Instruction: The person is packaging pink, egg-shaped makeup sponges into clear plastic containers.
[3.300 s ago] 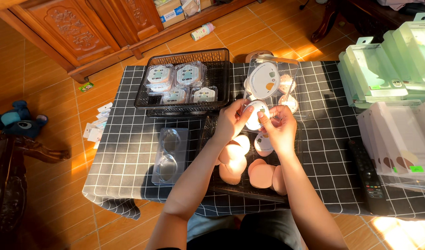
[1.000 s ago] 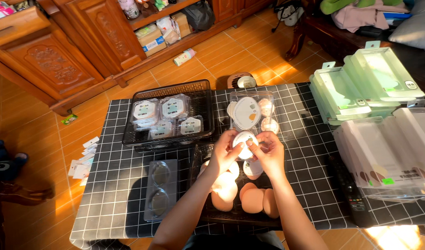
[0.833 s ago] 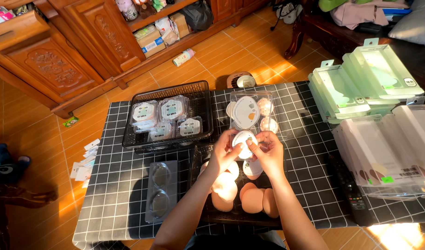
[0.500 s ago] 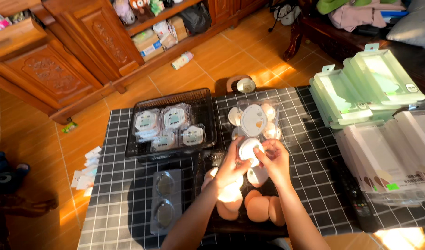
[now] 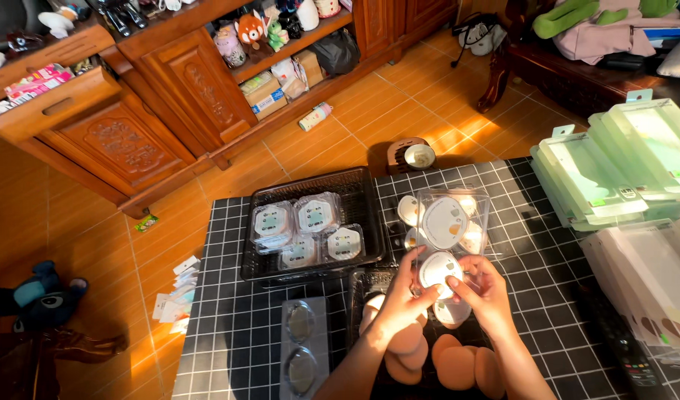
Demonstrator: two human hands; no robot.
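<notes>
Since the view tilted up a moment ago, we still grasp the round white card [image 5: 439,268] between left hand [image 5: 401,304] and right hand [image 5: 488,292], work unchanged.

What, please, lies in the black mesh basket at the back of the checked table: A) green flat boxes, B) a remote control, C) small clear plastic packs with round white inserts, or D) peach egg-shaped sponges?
C: the black mesh basket holds several small clear plastic packs with round white inserts.

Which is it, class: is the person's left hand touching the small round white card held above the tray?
Touching. The head view shows left hand fingertips pressed on the round white card.
</notes>
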